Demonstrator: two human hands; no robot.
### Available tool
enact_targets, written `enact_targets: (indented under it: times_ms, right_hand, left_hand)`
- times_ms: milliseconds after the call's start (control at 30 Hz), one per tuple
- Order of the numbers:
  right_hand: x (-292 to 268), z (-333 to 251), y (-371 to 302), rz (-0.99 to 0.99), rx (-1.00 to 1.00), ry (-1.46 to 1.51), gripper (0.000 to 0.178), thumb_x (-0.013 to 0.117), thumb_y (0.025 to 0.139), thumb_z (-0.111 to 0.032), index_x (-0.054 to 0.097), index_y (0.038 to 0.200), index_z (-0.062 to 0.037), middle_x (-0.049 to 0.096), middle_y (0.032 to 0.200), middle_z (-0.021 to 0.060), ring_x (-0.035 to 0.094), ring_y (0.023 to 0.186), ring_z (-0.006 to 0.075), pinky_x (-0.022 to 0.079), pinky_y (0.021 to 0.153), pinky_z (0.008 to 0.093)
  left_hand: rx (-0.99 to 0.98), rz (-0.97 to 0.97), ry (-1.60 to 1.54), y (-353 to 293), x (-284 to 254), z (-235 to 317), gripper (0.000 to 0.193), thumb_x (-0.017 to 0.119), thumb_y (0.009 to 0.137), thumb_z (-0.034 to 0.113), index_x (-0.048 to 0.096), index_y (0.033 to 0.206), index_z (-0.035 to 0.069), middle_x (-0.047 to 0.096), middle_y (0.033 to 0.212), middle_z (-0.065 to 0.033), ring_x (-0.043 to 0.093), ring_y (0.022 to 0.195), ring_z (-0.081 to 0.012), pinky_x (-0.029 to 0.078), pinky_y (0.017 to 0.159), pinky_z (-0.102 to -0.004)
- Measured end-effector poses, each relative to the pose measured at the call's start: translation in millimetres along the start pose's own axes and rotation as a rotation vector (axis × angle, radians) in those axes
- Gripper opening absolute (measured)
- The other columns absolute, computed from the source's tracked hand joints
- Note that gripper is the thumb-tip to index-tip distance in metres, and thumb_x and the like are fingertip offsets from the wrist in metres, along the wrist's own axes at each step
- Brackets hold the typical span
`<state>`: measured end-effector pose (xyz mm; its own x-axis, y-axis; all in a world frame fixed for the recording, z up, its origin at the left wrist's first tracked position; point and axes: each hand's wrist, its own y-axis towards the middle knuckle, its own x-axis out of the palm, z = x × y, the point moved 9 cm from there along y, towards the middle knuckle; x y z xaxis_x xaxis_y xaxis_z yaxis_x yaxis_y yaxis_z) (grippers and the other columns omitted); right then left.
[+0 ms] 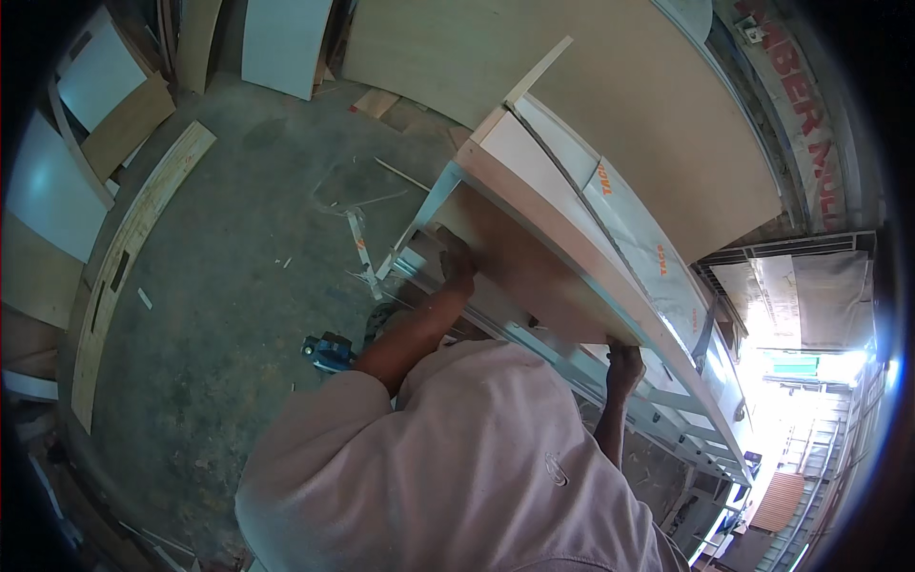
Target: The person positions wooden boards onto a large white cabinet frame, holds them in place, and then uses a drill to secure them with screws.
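A long white cabinet frame (543,202) with a pale wooden edge runs diagonally in front of me. Inside it a brown wooden panel (534,262) stands at a slant. My left hand (456,257) grips the panel near its left end, with some fingers in shadow. At the panel's right end, my right hand (624,367) is closed round the edge. Below the panel, metal drawer slides (410,262) are fixed along the frame. The panel's far side is hidden.
Behind the cabinet leans a large tan board (658,133). A blue-and-black power tool (329,351) lies on the concrete floor (238,276) to my left. A long wooden plank (124,257) and scraps lie farther left. More boards (286,43) stand along the back.
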<state>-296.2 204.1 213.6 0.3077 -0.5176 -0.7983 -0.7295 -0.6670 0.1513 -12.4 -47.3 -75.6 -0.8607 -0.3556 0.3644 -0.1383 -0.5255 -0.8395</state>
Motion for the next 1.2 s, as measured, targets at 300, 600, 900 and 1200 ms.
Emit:
enact_targets:
  times_ms: [300,600,900,1200]
  right_hand:
    - [-3,7,3,0.032,0.003,-0.021,0.03,0.073,0.087,-0.027,0.072,0.102,-0.001,0.072,0.075,0.0117,0.068,0.066,0.0164,0.052,0.063,0.0309]
    - [-8,16,0,0.026,-0.04,-0.058,0.025,0.073,0.086,-0.023,0.073,0.095,0.0003,0.072,0.074,0.0119,0.069,0.065,0.0171,0.052,0.064,0.0314]
    - [-8,20,-3,0.056,-0.196,-0.169,0.016,0.073,0.087,-0.016,0.072,0.093,-0.0015,0.071,0.08,0.0118,0.069,0.068,0.0193,0.052,0.063,0.0334]
    - [-9,24,-9,0.049,-0.153,-0.075,0.009,0.072,0.087,-0.009,0.068,0.091,-0.0022,0.07,0.08,0.0115,0.069,0.071,0.0214,0.052,0.065,0.0355]
  left_hand:
    - [0.07,-0.121,-0.229,-11,18,8,0.109,0.04,0.086,0.082,0.031,0.146,-0.008,0.047,0.143,-0.0242,0.054,0.124,-0.0359,0.043,0.104,-0.0416]
    - [0.052,0.054,-0.059,-23,5,11,0.1,0.025,0.089,0.084,0.047,0.137,-0.001,0.057,0.123,-0.0136,0.059,0.099,-0.0255,0.05,0.078,-0.0385]
    - [0.1,-0.115,-0.213,-13,13,7,0.097,0.031,0.09,0.08,0.042,0.144,-0.001,0.056,0.133,-0.0155,0.062,0.11,-0.0276,0.052,0.089,-0.0399]
    - [0.12,-0.378,-0.257,-3,20,1,0.093,0.017,0.09,0.083,0.032,0.152,0.016,0.044,0.146,-0.0137,0.052,0.128,-0.0326,0.047,0.102,-0.0481]
